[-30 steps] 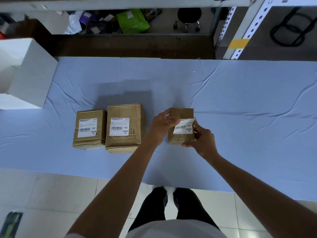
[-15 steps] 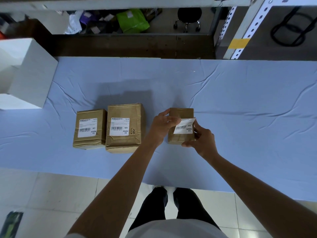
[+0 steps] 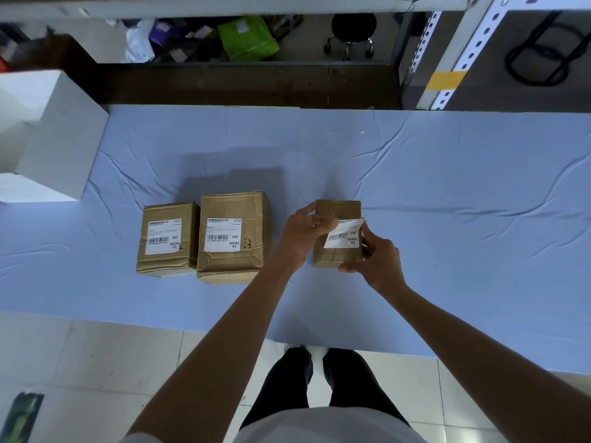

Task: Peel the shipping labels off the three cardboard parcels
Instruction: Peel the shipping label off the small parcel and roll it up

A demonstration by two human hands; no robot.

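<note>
Three brown cardboard parcels stand in a row on the blue-covered table [image 3: 447,193]. The left parcel [image 3: 166,239] and the middle parcel [image 3: 232,236] each carry a flat white shipping label with a barcode. The small right parcel [image 3: 337,215] is gripped at its left side by my left hand [image 3: 302,233]. Its label [image 3: 343,235] is partly lifted off the top, curling up at the far edge. My right hand [image 3: 375,257] holds the parcel's right side and pinches the label's right edge.
A large white box [image 3: 48,135] sits at the table's far left. Behind the table are a dark shelf, bags including a green one [image 3: 248,38] and a stool [image 3: 350,30]. A metal rack post [image 3: 447,59] rises at the back right. Tiled floor lies below the near edge.
The label has come slightly further off the right parcel, its far edge lifting. Both hands stay in nearly the same place.
</note>
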